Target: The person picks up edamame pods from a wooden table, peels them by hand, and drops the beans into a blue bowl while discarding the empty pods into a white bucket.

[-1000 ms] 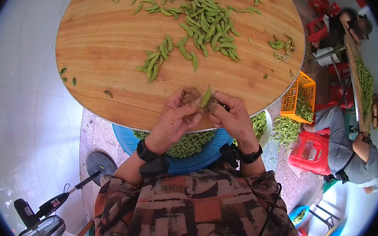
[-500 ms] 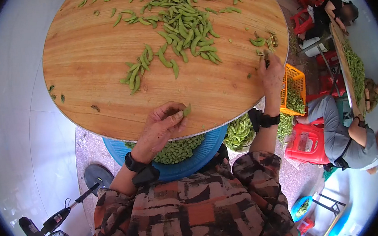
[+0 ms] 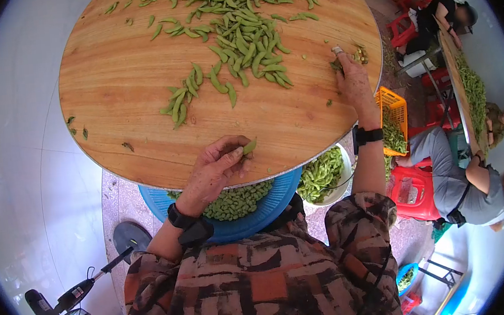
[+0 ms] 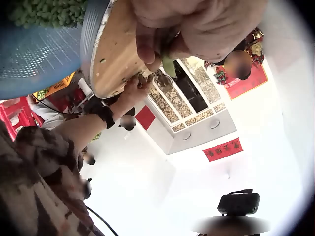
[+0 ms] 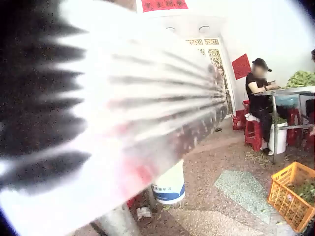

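I read left-hand grip [image 3: 220,165] clamped on flat green bean pod [image 3: 250,147], over round wood-grain counter [image 3: 120,91]. Right-hand grip [image 3: 354,79] beside yellow-green shell scraps [image 3: 363,54]; closure: I cannot tell.

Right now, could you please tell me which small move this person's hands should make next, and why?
Probably bring the right hand over to the pod and help open it. The left hand pinches that pod at the near edge of the wooden table, with a blue basin of green beans just below, while the right hand is away beside the scraps.
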Demonstrator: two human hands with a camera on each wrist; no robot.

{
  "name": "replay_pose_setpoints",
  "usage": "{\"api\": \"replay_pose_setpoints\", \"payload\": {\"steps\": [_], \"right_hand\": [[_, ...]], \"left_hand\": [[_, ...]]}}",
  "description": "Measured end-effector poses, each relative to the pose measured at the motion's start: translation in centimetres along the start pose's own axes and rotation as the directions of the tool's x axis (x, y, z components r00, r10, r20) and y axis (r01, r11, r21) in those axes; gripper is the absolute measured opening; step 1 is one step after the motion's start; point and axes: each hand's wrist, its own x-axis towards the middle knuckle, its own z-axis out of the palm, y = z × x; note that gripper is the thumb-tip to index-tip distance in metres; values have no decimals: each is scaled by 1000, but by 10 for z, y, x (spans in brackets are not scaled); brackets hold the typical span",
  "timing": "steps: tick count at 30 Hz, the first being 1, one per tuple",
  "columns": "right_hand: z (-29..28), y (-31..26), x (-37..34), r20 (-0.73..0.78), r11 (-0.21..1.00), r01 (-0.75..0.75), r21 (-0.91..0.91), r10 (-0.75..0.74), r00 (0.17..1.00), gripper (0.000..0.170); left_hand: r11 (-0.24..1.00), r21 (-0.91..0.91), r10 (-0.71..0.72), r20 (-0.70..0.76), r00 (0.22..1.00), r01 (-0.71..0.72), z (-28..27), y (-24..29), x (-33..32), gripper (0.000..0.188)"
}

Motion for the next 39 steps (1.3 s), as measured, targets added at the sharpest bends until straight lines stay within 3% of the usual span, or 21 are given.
{"api": "replay_pose_setpoints", "payload": {"steps": [4,6,7,8,9,10,14,15,16,17,19,20,22,23,25,26,27,29,31,33,39], "right_hand": [[-1,-6,-1,-81,996,35,78,-28,996,48],[-6,-13,-7,-309,951,-33,306,132,942,44],[-11,-15,-10,-307,951,-32,308,131,943,44],[-19,-16,-12,-265,780,-135,611,362,894,41],[-29,-20,-15,-149,506,-193,840,557,817,39],[-50,-32,-21,-40,307,-173,936,582,812,37],[-92,-45,-81,-2,320,-261,911,635,772,34],[-95,-44,-101,-133,683,-360,636,556,821,33],[-99,-49,-112,-207,897,-382,223,426,881,32],[-102,-56,-119,-204,895,-385,225,430,879,32],[-111,-92,-115,21,834,-548,-68,550,835,29],[-101,-96,-115,-14,874,-466,140,472,881,25],[-77,-117,-113,65,735,-400,548,439,896,22],[-70,-133,-110,189,641,-376,669,342,921,23],[-63,-171,-101,444,374,-494,785,216,870,24],[-60,-191,-94,530,270,-574,773,222,818,20],[-53,-197,-94,537,266,-574,775,205,819,20],[-38,-205,-96,670,-128,-660,740,56,740,17],[-34,-216,-93,651,-118,-641,759,105,752,15],[-28,-213,-94,669,-209,-649,732,42,742,16],[-17,-215,-99,687,-236,-667,707,4,727,14]], "left_hand": [[999,-25,22,23,1000,-22,-2,-2,0,24],[999,-35,25,25,999,-24,-3,-2,-1,24],[999,-46,23,28,999,-21,-3,-2,-1,23],[999,-47,21,26,999,-20,-2,-1,-2,23],[998,-55,22,-5,1000,-22,0,0,-2,22],[998,-63,22,-34,999,-24,2,0,-1,21],[996,-88,18,-21,1000,-20,1,2,-2,19],[996,-86,18,-21,1000,-20,2,2,-2,17],[996,-83,18,-21,1000,-19,3,3,-3,15],[997,-82,14,-23,1000,-15,5,3,-3,15],[997,-70,-18,-69,997,14,12,3,-3,12],[997,-73,-18,-72,997,13,16,2,-3,12],[997,-77,12,-63,998,-17,23,-1,-3,11],[997,-77,19,-73,997,-24,27,-1,-2,11],[988,-110,88,-140,986,-104,34,1,-1,9],[988,-108,97,-156,983,-115,34,0,-1,9],[988,-43,142,-160,977,-151,33,-1,-2,8],[982,26,187,-174,967,-186,32,-2,-3,7],[945,187,304,-198,932,-268,33,-3,-5,6],[939,227,304,-207,930,-257,32,0,-6,4],[890,405,337,-277,900,-209,30,-2,-7,1]]}}
